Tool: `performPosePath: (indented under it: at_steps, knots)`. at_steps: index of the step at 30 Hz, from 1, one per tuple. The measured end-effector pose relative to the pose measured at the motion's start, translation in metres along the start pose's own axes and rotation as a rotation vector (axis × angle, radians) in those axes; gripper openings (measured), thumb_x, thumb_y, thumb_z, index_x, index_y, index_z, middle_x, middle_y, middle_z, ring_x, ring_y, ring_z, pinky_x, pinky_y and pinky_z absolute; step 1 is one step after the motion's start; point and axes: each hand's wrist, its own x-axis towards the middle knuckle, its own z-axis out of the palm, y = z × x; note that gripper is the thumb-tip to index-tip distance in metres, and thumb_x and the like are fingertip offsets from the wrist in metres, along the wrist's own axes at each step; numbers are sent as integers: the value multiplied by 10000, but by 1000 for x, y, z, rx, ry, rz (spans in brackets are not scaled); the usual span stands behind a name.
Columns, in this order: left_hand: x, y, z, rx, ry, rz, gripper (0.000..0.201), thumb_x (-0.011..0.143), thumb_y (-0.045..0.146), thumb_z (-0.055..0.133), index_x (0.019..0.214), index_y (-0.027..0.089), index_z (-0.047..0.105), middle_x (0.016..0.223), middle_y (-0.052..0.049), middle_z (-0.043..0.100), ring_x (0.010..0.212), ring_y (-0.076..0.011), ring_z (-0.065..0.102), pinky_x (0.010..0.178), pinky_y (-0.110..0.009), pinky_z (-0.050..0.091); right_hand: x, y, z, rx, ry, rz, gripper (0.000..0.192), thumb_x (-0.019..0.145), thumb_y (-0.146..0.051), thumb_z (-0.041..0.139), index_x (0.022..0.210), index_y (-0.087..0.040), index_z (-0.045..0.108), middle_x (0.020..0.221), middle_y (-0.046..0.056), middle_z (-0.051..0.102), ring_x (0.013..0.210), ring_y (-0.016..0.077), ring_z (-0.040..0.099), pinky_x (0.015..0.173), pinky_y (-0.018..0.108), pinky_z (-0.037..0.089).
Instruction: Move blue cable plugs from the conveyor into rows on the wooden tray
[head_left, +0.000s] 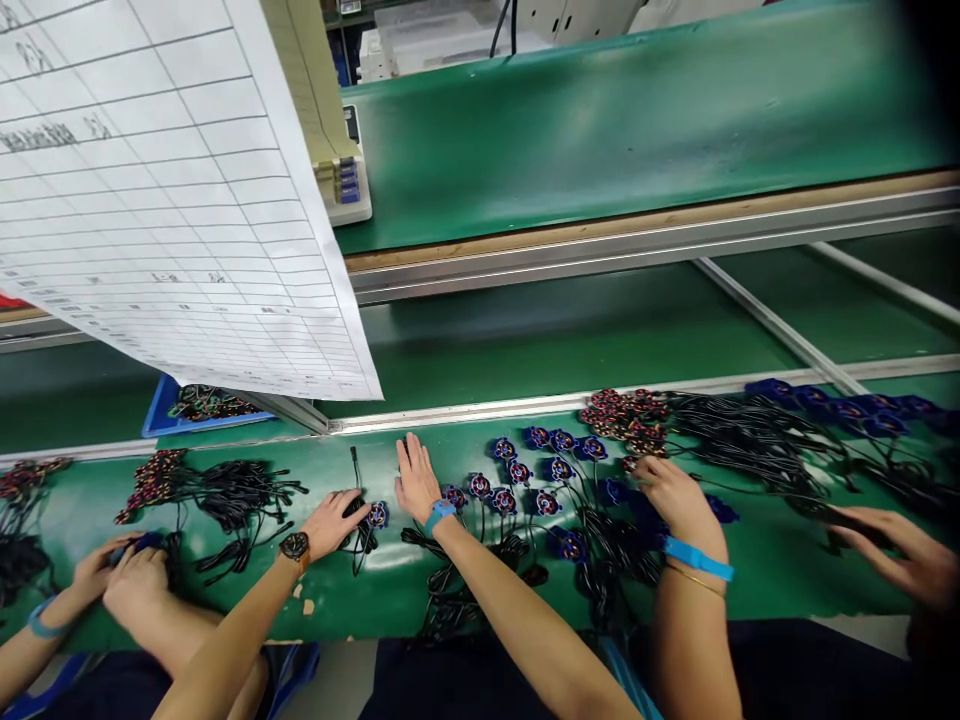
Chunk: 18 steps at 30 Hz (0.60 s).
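My left hand (pixel 334 524), with a dark watch on the wrist, has its fingers closed around a bundled black cable (pixel 358 541). Right beside its fingertips lies a blue round part (pixel 378 515) with a coloured centre, apparently joined to that cable. My right hand (pixel 417 482), wearing a blue wrist band, lies flat on the green bench with fingers stretched out and nothing in them. Close to its right are several similar blue parts (pixel 503 500), their black cables trailing towards the bench's front edge.
A printed sheet (pixel 187 200) hangs at upper left, hiding part of the shelf (pixel 600 150). Co-workers' hands (pixel 139 580) work at left; others (pixel 675 495) work at right. A blue tray (pixel 159 410) of small parts stands behind. Black cable bundles (pixel 244 492) lie left.
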Motion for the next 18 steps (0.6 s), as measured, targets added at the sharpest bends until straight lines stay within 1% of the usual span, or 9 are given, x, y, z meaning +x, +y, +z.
performPosePath:
  at_steps: [2,4,5,7,9,11,14,16,18]
  knots:
    - [2,-2,0,-21,-27,43,534,950,109,355,1418,326,495,1425,-136,511,1258,-274,502,1048,-475,425,-3,-4,4,17,53,40,805,809,-162,513,1546,-39,215,1640,245,65,1525,366,41,1198,540,231]
    - [6,-5,-1,-38,-67,64,542,938,79,340,1381,325,535,1384,-128,545,1255,-262,503,1050,-461,424,-5,-9,6,9,88,141,735,833,-194,524,1517,-62,289,1629,255,90,1498,406,130,1167,552,270]
    - [7,-6,-2,-39,-81,70,522,939,79,346,1353,316,558,1364,-125,557,1247,-255,505,1049,-453,425,-6,-12,7,-2,88,189,679,849,-194,514,1492,-68,335,1615,261,132,1466,413,212,1144,544,300]
    - [10,-9,-1,-21,-86,92,462,951,99,367,1305,299,586,1334,-121,570,1221,-243,514,1034,-437,434,-8,-18,7,-33,63,249,573,872,-170,480,1435,-84,414,1561,261,259,1350,386,379,1074,509,372]
    - [10,-11,3,26,-57,119,423,961,107,370,1268,289,598,1308,-121,575,1202,-242,516,1007,-429,438,-8,-22,5,-67,28,270,502,894,-165,461,1394,-127,458,1469,230,394,1219,345,465,987,483,429]
    - [8,-12,7,108,-17,122,411,957,93,367,1236,280,604,1269,-119,584,1170,-245,521,961,-413,443,-5,-23,3,-76,-1,272,427,931,-214,462,1356,-172,484,1329,190,503,1128,320,487,911,462,462]
    - [4,-13,11,206,11,98,428,935,61,368,1235,266,595,1183,-110,613,1055,-236,556,868,-381,446,1,-21,0,-28,-24,265,311,972,-282,457,1263,-199,525,1140,141,571,1056,287,500,820,391,486]
    - [2,-14,11,227,14,92,428,933,60,369,1241,258,590,1104,-96,635,961,-223,576,814,-368,444,5,-20,-2,12,-18,269,253,983,-279,439,1200,-205,545,1101,123,583,1030,265,519,781,348,483]
    - [2,-15,9,234,28,90,417,928,57,373,1223,245,600,1046,-87,648,905,-217,589,788,-364,447,4,-21,-6,50,6,286,227,993,-283,421,1155,-202,558,1077,108,601,991,241,551,779,328,478]
